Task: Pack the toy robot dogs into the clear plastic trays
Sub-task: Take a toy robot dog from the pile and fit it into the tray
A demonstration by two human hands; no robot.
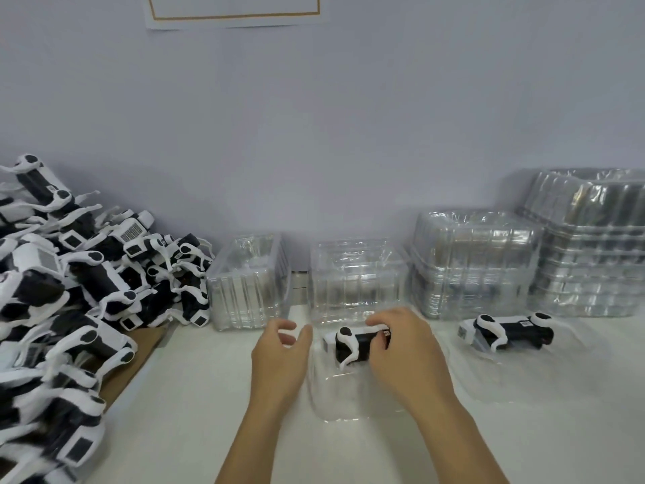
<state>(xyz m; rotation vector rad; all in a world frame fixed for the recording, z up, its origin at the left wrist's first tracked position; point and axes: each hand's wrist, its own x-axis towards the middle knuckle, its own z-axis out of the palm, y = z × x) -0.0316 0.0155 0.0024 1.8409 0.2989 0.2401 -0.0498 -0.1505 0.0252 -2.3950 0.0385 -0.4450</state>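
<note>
A black and white toy robot dog (352,347) lies on its side in a clear plastic tray (345,399) on the white table in front of me. My right hand (405,351) grips the dog's rear half from above. My left hand (279,358) hovers just left of the dog's head with loosely curled fingers, holding nothing. A second robot dog (509,331) lies in another clear tray (544,375) to the right.
A large pile of robot dogs (69,284) covers the left side on brown cardboard (139,358). Stacks of empty clear trays (474,260) line the wall, the tallest stack (590,239) at far right, with two single trays (247,284) in the middle.
</note>
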